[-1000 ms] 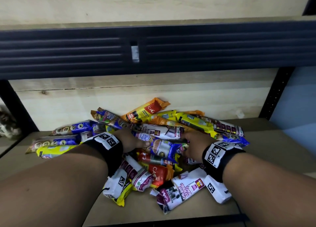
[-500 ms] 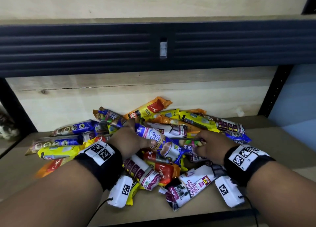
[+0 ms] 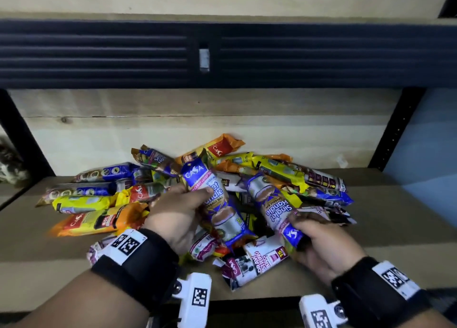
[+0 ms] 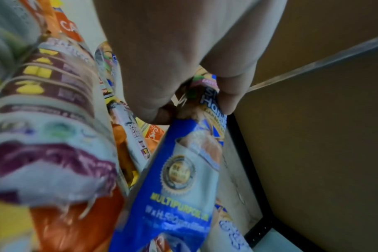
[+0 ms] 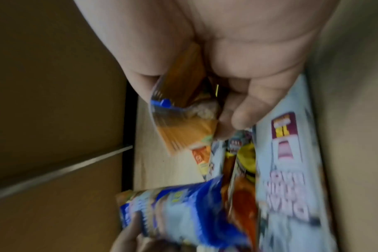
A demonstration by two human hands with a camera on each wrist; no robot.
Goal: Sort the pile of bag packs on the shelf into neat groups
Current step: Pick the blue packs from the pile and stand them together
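The shelf (image 3: 395, 204), a pale wooden board under a dark ribbed beam (image 3: 99, 53), carries everything. Across its middle sprawls the pile of bag packs (image 3: 284, 172), a mixed heap of blue, yellow, orange and white sleeves lying crosswise over one another, still unsorted.

The left hand (image 3: 178, 214) has its fingers curled round 1 blue pack (image 3: 212, 199) at mid-length and holds it tilted, top end up, above the heap. The right hand (image 3: 321, 243) pinches the near end of a 2nd blue pack (image 3: 272, 204), whose far end reaches back over the pile. A white drawstring pack (image 3: 254, 261) lies flat just in front, near the shelf's edge.

These packs look light, soft and glossy: film wrappers over rolled bags, likely to bend and slide against each other. A grip round the padded middle seems safer than one on the thin crimped end, which may slip or let the pack droop.
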